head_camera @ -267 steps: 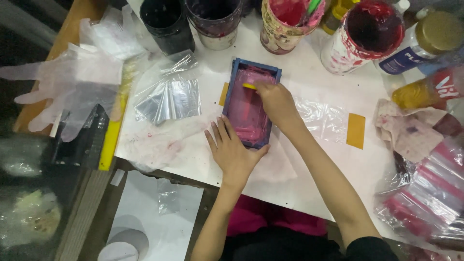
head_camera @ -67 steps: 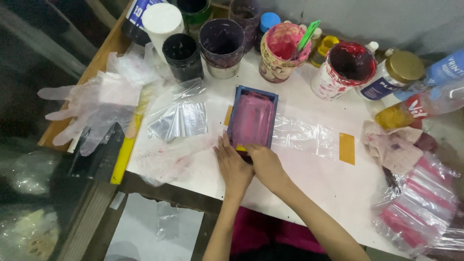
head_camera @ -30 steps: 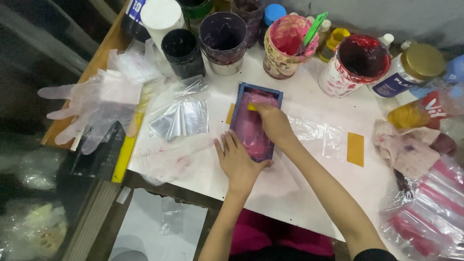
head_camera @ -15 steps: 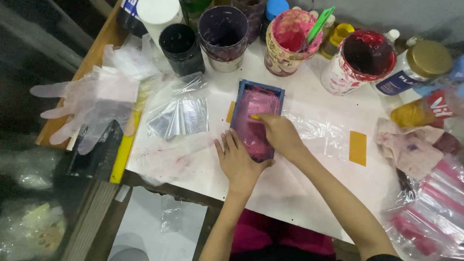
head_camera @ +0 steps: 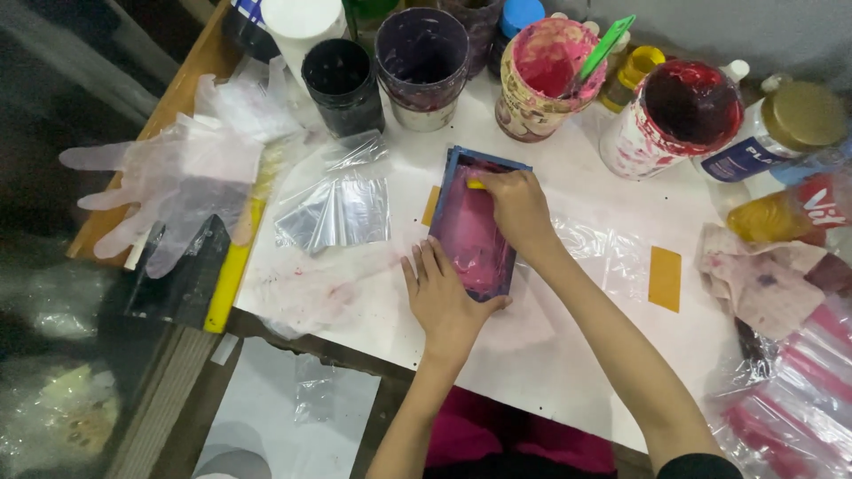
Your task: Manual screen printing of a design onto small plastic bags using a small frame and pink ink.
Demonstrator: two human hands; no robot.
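Note:
A small blue-framed printing screen (head_camera: 460, 168) smeared with pink ink lies flat on the white table (head_camera: 568, 355). My left hand (head_camera: 444, 297) rests flat on the table, pressing against the frame's near left corner. My right hand (head_camera: 517, 208) is over the frame's far end, fingers closed on a small yellow scraper (head_camera: 477, 184) that touches the pink ink.
Ink-stained pots stand along the far edge: a black cup (head_camera: 342, 82), a purple one (head_camera: 423, 64), a pink one (head_camera: 543, 75) with a green stick, a red one (head_camera: 676, 115). Clear plastic bags (head_camera: 337, 208), disposable gloves (head_camera: 169, 182), a yellow card (head_camera: 665, 278) and stained cloth (head_camera: 763, 284) surround the frame.
My right hand went from the frame's near end to its far end with the scraper. The left hand stayed at the frame's near left corner.

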